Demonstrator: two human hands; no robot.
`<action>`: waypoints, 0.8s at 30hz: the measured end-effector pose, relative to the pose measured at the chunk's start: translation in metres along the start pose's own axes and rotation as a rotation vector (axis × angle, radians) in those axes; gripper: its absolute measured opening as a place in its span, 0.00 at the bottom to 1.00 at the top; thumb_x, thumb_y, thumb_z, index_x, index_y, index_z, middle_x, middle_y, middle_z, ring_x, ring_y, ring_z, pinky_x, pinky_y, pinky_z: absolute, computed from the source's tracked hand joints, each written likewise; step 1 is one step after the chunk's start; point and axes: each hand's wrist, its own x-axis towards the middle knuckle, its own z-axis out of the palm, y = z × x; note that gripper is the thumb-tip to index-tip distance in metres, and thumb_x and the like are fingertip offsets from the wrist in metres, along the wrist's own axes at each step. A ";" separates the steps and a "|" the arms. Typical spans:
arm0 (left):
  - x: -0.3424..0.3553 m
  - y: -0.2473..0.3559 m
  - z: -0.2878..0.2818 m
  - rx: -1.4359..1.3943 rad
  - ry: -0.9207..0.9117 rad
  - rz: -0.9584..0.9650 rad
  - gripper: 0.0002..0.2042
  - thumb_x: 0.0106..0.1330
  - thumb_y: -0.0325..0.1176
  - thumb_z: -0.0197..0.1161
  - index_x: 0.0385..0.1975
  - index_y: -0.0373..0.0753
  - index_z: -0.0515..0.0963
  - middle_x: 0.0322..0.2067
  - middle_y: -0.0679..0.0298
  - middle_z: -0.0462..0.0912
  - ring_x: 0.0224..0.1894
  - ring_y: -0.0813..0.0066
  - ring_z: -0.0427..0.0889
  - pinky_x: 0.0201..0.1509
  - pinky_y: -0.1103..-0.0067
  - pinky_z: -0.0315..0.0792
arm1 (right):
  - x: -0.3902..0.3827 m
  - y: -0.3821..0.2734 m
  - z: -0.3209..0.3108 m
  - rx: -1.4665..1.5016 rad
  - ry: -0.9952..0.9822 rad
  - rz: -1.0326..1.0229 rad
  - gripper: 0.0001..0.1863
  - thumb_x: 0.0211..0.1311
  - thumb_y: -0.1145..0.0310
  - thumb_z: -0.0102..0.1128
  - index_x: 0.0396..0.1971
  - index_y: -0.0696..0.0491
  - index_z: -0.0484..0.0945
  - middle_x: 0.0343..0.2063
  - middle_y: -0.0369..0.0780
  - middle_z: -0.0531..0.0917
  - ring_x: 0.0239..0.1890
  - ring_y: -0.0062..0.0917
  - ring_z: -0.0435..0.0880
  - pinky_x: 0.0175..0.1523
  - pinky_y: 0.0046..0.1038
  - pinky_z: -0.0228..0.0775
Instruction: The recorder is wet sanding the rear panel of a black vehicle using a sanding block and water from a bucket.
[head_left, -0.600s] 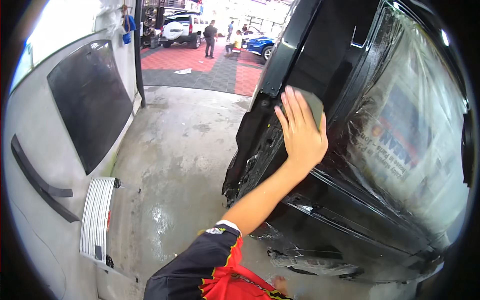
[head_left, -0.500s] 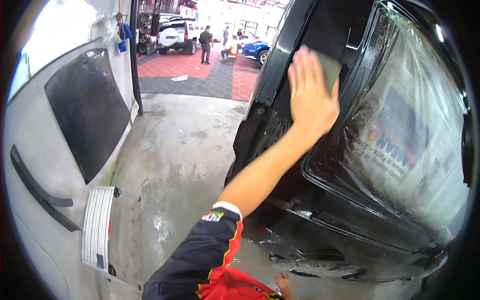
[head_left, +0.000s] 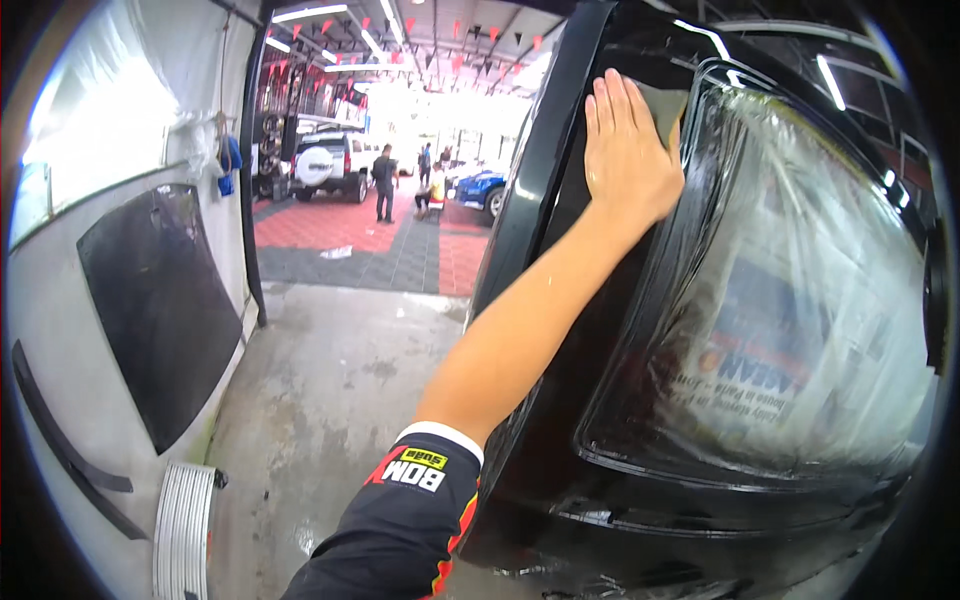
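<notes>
My left hand (head_left: 632, 155) lies flat on the upper part of a glossy black vehicle panel (head_left: 640, 275), fingers stretched upward and close together. Under its palm and thumb is a grey-olive sheet that looks like sandpaper (head_left: 666, 104), one corner showing past the hand. Just right of the hand runs the black frame of a window (head_left: 790, 290), which is covered with clear plastic film over printed newspaper. My left forearm (head_left: 520, 330), in a dark sleeve with a white cuff, reaches up from the lower edge. My right hand is out of view.
A dark curved panel (head_left: 160, 310) leans against the left wall, beside narrow dark trim strips (head_left: 60, 430) and a ribbed silver part (head_left: 182, 530). Beyond the wet concrete floor (head_left: 300, 400), people stand near a white vehicle (head_left: 340, 160) and a blue car (head_left: 480, 192).
The view has tilted upward, bringing in the ceiling lights and pennants. My left hand and the sheet stay against the panel, near the window frame's upper corner, with the arm stretched further.
</notes>
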 end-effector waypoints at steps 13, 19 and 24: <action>0.013 0.006 0.025 0.013 -0.014 -0.091 0.35 0.73 0.49 0.39 0.65 0.19 0.55 0.68 0.35 0.53 0.72 0.43 0.51 0.76 0.60 0.42 | 0.015 -0.021 -0.012 -0.007 -0.007 -0.031 0.16 0.64 0.58 0.51 0.35 0.55 0.82 0.32 0.43 0.87 0.32 0.29 0.88 0.35 0.30 0.78; 0.042 0.009 0.033 0.073 -0.019 0.027 0.32 0.74 0.47 0.40 0.65 0.21 0.57 0.68 0.38 0.56 0.71 0.44 0.55 0.75 0.59 0.46 | 0.008 -0.022 -0.010 0.032 0.007 -0.067 0.16 0.64 0.58 0.51 0.35 0.55 0.82 0.32 0.43 0.87 0.32 0.29 0.88 0.35 0.30 0.78; -0.042 0.004 -0.023 -0.023 -0.235 0.319 0.29 0.72 0.40 0.48 0.66 0.24 0.57 0.68 0.41 0.56 0.71 0.44 0.56 0.74 0.59 0.50 | 0.008 -0.002 -0.010 0.037 0.008 -0.026 0.16 0.64 0.58 0.51 0.35 0.55 0.82 0.32 0.43 0.87 0.32 0.29 0.88 0.35 0.30 0.78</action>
